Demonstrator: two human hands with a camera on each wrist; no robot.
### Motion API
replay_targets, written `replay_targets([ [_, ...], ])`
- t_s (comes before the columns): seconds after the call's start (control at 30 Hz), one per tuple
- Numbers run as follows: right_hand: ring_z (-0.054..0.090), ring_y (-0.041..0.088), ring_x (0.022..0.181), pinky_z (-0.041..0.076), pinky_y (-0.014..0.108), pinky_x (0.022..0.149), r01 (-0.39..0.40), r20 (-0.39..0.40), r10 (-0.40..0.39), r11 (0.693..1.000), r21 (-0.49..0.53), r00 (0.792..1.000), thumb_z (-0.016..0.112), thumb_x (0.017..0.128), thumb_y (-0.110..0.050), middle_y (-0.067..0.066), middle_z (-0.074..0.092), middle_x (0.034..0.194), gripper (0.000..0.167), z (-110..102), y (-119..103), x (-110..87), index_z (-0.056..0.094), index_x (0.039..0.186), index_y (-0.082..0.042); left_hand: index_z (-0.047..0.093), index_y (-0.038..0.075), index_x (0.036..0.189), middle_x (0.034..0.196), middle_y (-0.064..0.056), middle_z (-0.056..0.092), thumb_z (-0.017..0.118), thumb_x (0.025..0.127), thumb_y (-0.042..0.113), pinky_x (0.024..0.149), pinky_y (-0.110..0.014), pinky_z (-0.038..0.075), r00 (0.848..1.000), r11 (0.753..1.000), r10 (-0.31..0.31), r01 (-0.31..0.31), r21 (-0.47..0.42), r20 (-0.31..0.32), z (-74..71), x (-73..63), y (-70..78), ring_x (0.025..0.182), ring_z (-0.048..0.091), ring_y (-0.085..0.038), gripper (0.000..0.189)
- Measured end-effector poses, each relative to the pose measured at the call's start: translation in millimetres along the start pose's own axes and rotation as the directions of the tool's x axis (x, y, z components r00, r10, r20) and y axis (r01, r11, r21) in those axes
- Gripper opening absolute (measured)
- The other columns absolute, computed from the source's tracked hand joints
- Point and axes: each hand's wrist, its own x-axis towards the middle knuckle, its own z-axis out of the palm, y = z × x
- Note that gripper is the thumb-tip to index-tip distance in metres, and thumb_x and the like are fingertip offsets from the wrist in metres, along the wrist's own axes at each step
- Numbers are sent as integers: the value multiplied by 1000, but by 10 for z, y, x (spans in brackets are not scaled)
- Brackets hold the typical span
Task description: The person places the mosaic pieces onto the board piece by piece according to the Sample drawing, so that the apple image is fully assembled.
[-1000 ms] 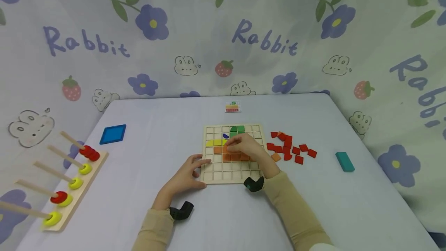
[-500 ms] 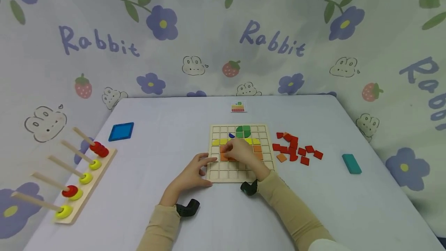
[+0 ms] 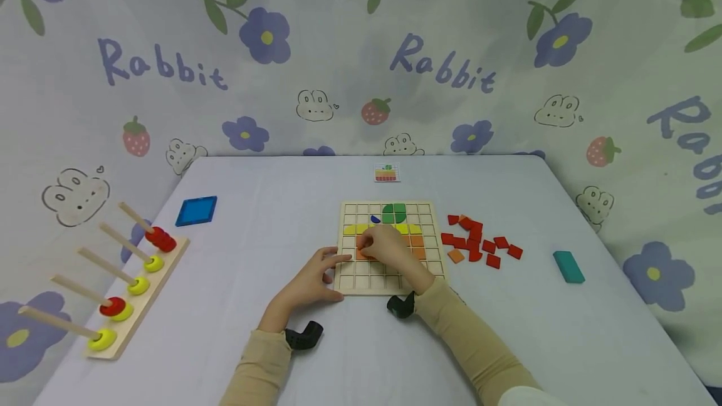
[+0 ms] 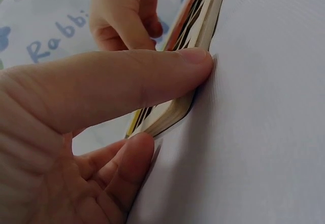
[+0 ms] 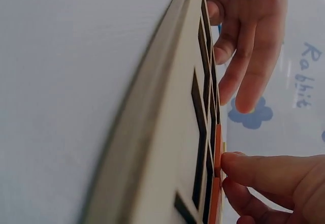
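Observation:
A wooden grid board (image 3: 346,284) lies flat in the middle of the table, with green tiles (image 3: 393,213), a dark blue piece (image 3: 375,219), yellow tiles (image 3: 414,229) and orange tiles (image 3: 418,247) in it. My left hand (image 3: 313,277) rests at the board's near left corner, its thumb (image 4: 188,64) straight against the edge and other fingers extended by the left side. Over the orange rows, my right hand (image 3: 389,250) has thumb and index fingertips together at an orange tile (image 5: 218,150) set in the grid. The right hand hides part of the yellow and orange rows.
Loose red tiles (image 3: 476,230) and an orange tile (image 3: 455,255) lie right of the board. A picture card (image 3: 387,173) sits behind it. A teal block (image 3: 568,267) is at right; a blue tray (image 3: 196,211) and a peg rack (image 3: 126,324) with rings stand at left.
My right hand has shifted left and slightly nearer across the board, uncovering yellow and orange tiles on its right side. The left hand stays at the board's corner. The head view has turned a little left.

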Motion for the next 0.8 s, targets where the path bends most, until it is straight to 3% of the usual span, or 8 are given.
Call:
replay_targets([
  [0.2, 52, 12, 73, 42, 28, 65, -77, -54, 82, 993, 84, 995, 71, 80, -18, -5, 60, 78, 3, -113, 41, -117, 69, 82, -17, 49, 14, 135, 143, -19, 26, 77, 74, 15, 73, -30, 45, 1000, 999, -6, 6, -51, 1, 3, 4, -27, 99, 49, -25, 67],
  [0.43, 49, 18, 75, 39, 28, 60, -145, -131, 173, 969, 199, 976, 69, 82, -17, 1, 59, 82, 10, -467, 370, -390, 69, 90, -11, 49, 1, 132, 135, -22, 39, 65, 84, 10, 81, -34, 44, 996, 992, 24, -34, -119, -88, -12, -14, -46, 104, 49, -30, 51],
  [0.63, 50, 19, 71, 41, 28, 57, -245, -132, 281, 941, 235, 951, 68, 82, -14, 5, 60, 88, 17, -762, 751, -683, 68, 98, -7, 51, 4, 131, 129, -16, 46, 62, 86, 8, 75, -32, 42, 987, 985, -80, 57, -161, -140, 9, 19, -2, 100, 49, -24, 47],
  [0.8, 51, 20, 78, 45, 29, 61, -351, -66, 374, 907, 233, 925, 71, 78, -14, 8, 59, 95, 30, -921, 992, -881, 66, 107, -6, 51, 3, 131, 122, -14, 50, 64, 84, 7, 71, -29, 41, 975, 976, -148, 116, -186, -167, 24, 74, 10, 96, 50, -21, 49],
])
